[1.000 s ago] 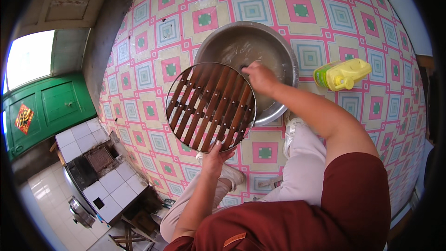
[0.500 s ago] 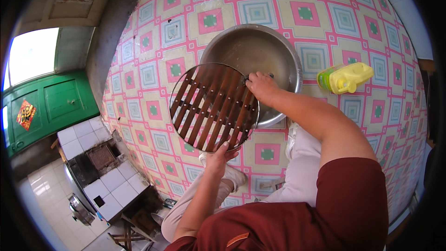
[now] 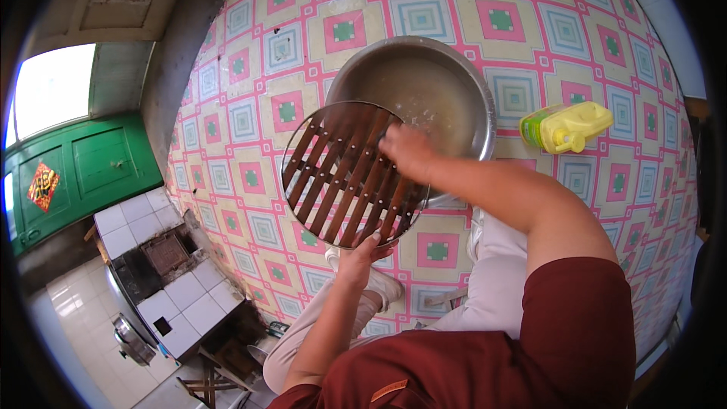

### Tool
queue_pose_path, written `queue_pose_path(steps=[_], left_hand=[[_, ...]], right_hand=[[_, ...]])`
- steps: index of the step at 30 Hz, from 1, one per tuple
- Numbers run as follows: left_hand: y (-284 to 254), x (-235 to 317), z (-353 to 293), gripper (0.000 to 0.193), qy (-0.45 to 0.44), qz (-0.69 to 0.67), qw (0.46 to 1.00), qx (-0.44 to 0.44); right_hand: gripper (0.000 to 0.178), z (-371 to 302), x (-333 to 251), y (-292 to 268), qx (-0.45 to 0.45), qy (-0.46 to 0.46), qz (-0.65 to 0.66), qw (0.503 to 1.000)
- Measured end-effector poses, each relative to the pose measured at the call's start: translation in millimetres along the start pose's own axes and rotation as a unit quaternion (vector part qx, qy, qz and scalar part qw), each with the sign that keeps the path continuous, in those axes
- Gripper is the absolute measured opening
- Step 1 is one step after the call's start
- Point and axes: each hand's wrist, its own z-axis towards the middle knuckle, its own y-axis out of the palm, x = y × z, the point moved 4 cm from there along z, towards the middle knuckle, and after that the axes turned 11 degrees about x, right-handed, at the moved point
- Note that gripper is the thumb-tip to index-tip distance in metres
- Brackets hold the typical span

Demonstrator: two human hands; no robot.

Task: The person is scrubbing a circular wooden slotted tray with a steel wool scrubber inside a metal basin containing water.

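Note:
A round steamer rack (image 3: 327, 182) of brown wooden slats with a thin metal rim is tilted over the near left part of a wide metal basin (image 3: 488, 106). My left hand (image 3: 363, 248) grips the rack's near edge, thumb on top. Cloudy water (image 3: 435, 95) with some bubbles lies in the basin. My right hand (image 3: 409, 153) is on the upper right of the slats, smeared by motion, its fingers curled in. Something small and dark seems to be under its fingertips, but its kind does not show.
A yellow jug (image 3: 568, 126) lies on the patterned floor (image 3: 500, 19) right of the basin. My shoes (image 3: 386, 288) are just below the rack. At left stand a white-tiled stove (image 3: 182, 291), a metal pot (image 3: 132, 341), a wooden stool (image 3: 204, 382) and a green door (image 3: 106, 163).
My right hand has moved left, from the rack's right rim onto the slats. The rack has shifted slightly right. The basin water looks more bubbly.

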Motion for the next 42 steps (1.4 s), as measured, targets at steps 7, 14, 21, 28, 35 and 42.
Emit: queue_pose_path(steps=[7,14,21,28,35,42], left_hand=[[5,4,-1,0.040,0.010,0.007,1.000,0.012],[10,17,-6,0.036,0.037,0.006,0.999,0.011],[25,22,15,0.034,0.071,-0.001,0.997,0.024],[48,50,37,0.032,0.133,-0.049,0.989,0.034],[53,72,28,0.037,0.134,-0.065,0.989,0.016],[33,80,23,0.036,0.156,-0.058,0.985,0.049]], right_hand=[[0.018,-31,-24,-2,0.047,-0.152,-0.012,0.987],[0.020,23,98,-18,0.075,0.150,0.013,0.986],[0.029,-5,94,-7,0.104,0.152,0.133,0.974],[0.020,-45,-5,-29,0.082,-0.066,0.095,0.990],[0.027,-22,25,-59,0.180,-0.114,-0.001,0.977],[0.028,-49,-33,-59,0.149,-0.162,0.081,0.972]])
